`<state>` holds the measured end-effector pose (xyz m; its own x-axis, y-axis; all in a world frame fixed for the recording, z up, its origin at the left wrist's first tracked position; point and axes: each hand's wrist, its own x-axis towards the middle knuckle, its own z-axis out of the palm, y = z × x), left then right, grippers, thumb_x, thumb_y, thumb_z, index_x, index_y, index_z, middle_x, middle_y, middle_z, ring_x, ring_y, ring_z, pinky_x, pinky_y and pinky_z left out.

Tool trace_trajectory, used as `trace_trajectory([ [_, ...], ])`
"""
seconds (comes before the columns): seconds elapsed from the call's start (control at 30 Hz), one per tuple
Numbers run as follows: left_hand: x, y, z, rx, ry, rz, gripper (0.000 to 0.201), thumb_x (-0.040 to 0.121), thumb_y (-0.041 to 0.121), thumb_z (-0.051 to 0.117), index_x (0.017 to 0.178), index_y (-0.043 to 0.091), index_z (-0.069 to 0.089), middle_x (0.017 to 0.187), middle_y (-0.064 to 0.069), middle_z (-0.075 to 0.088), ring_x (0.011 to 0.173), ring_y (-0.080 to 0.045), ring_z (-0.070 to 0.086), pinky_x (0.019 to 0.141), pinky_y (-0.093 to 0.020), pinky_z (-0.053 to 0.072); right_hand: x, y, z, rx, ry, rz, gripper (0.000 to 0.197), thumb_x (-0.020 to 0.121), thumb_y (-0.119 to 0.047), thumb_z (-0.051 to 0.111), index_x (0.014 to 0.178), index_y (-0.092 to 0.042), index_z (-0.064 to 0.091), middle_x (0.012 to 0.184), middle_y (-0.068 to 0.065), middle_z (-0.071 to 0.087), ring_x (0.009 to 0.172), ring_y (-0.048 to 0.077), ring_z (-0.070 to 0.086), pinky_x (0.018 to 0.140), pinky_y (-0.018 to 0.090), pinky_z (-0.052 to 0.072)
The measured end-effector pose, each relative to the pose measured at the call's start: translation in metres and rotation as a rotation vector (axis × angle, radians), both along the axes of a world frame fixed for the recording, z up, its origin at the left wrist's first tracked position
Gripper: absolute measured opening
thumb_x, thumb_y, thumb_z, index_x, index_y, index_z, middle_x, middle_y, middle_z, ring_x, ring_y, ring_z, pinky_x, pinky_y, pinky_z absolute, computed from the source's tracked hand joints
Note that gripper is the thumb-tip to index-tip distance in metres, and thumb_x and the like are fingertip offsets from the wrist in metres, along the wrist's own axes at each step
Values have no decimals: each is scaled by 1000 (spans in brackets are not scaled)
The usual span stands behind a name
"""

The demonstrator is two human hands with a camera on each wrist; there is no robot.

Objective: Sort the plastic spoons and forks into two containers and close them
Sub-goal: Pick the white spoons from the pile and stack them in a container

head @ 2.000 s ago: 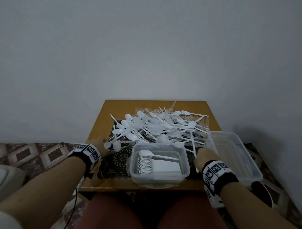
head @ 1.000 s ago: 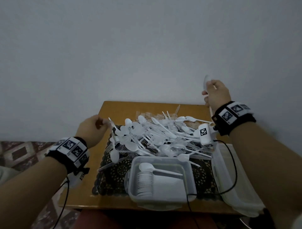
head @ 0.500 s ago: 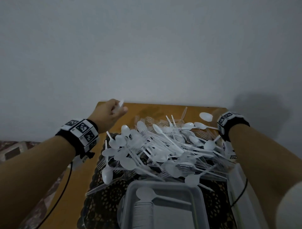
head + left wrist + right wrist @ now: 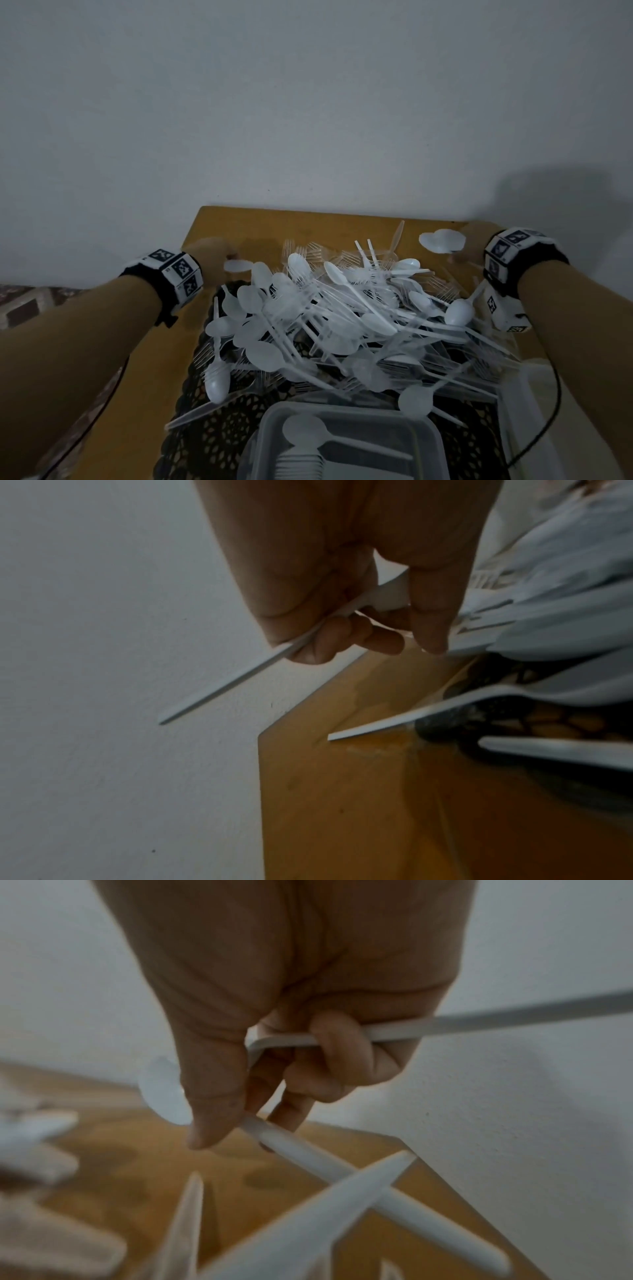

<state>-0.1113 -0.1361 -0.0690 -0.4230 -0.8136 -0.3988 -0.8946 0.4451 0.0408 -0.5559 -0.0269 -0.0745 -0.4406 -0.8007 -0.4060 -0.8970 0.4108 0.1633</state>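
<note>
A heap of white plastic spoons and clear forks (image 4: 342,318) covers the middle of the wooden table (image 4: 260,226). My left hand (image 4: 219,255) is at the heap's far left corner, its fingers (image 4: 342,639) curled round one white spoon (image 4: 222,688) by the handle. My right hand (image 4: 471,246) is at the far right corner and grips two white spoons (image 4: 479,1020), whose bowls (image 4: 442,240) stick out to its left. A clear container (image 4: 435,442) at the near edge holds stacked spoons. A second clear container (image 4: 534,394) stands on the right, mostly hidden by my arm.
A black lace mat (image 4: 212,442) lies under the heap and the near container. A grey wall stands right behind the table's far edge. Bare wood shows along the left side and far edge. Patterned floor (image 4: 24,308) is at the left.
The view has tipped closer to the heap. My left hand came down to the far left corner with its spoon. My right hand settled at the far right corner, still gripping spoons.
</note>
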Motion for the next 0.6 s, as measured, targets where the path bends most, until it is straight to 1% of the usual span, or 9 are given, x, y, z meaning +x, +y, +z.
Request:
trace_trajectory([
  [0.07, 1, -2, -7, 16, -95, -13, 22, 91, 19, 61, 113, 17, 63, 83, 5, 55, 73, -14, 53, 60, -23, 43, 0, -4, 10, -54, -21, -1, 40, 90, -33, 65, 117, -3, 62, 118, 16, 64, 106, 31, 61, 88, 35, 46],
  [0.13, 2, -4, -12, 31, -160, -40, 26, 88, 16, 64, 113, 15, 65, 85, 4, 57, 72, -13, 53, 58, -23, 44, 2, -8, 19, -77, -59, 15, 33, 94, -25, 59, 115, 0, 61, 118, 18, 63, 102, 30, 59, 82, 31, 43],
  [0.2, 4, -5, -16, 38, -199, -81, 30, 86, 21, 68, 116, 16, 65, 103, 0, 63, 86, -18, 60, 69, -26, 49, 5, -10, 23, -127, -90, 48, 23, 93, -24, 59, 100, -2, 63, 109, 18, 65, 89, 29, 60, 75, 31, 43],
  [0.27, 7, -6, -18, 27, -211, -103, 36, 86, 29, 70, 119, 18, 64, 120, -2, 59, 100, -21, 59, 79, -26, 49, 11, -15, 21, -184, -100, 79, 24, 89, -30, 65, 78, -11, 55, 92, 15, 65, 69, 20, 55, 61, 28, 41],
  [0.33, 12, -6, -18, 6, -205, -115, 35, 86, 35, 70, 117, 20, 67, 121, -1, 59, 102, -20, 59, 83, -28, 51, 21, -19, 13, -201, -128, 86, 33, 85, -34, 71, 69, -15, 49, 76, 6, 59, 61, 15, 49, 54, 27, 37],
  [0.37, 13, -5, -17, -10, -213, -134, 32, 87, 36, 69, 115, 20, 69, 118, -1, 60, 100, -20, 59, 84, -28, 51, 26, -20, 8, -184, -149, 81, 33, 84, -35, 72, 69, -14, 50, 74, 4, 57, 62, 16, 51, 57, 28, 41],
  [0.43, 17, -4, -15, -47, -239, -172, 24, 90, 32, 63, 110, 20, 71, 113, -1, 62, 98, -17, 58, 84, -29, 52, 33, -21, -2, -131, -161, 80, 34, 82, -39, 72, 72, -13, 54, 76, 6, 60, 68, 22, 57, 69, 34, 51],
  [0.47, 18, -3, -13, -65, -239, -182, 22, 92, 30, 61, 108, 20, 71, 112, 0, 62, 97, -16, 57, 83, -29, 52, 35, -21, -6, -108, -143, 88, 36, 81, -43, 72, 73, -13, 55, 76, 6, 61, 69, 25, 59, 72, 35, 53],
  [0.6, 27, -4, 1, -128, -120, -135, 22, 94, 35, 59, 112, 26, 68, 106, -1, 60, 108, -21, 50, 91, -38, 48, 37, -23, -10, -97, -113, 92, 40, 83, -50, 69, 79, -12, 56, 73, 4, 57, 65, 22, 54, 64, 30, 41],
])
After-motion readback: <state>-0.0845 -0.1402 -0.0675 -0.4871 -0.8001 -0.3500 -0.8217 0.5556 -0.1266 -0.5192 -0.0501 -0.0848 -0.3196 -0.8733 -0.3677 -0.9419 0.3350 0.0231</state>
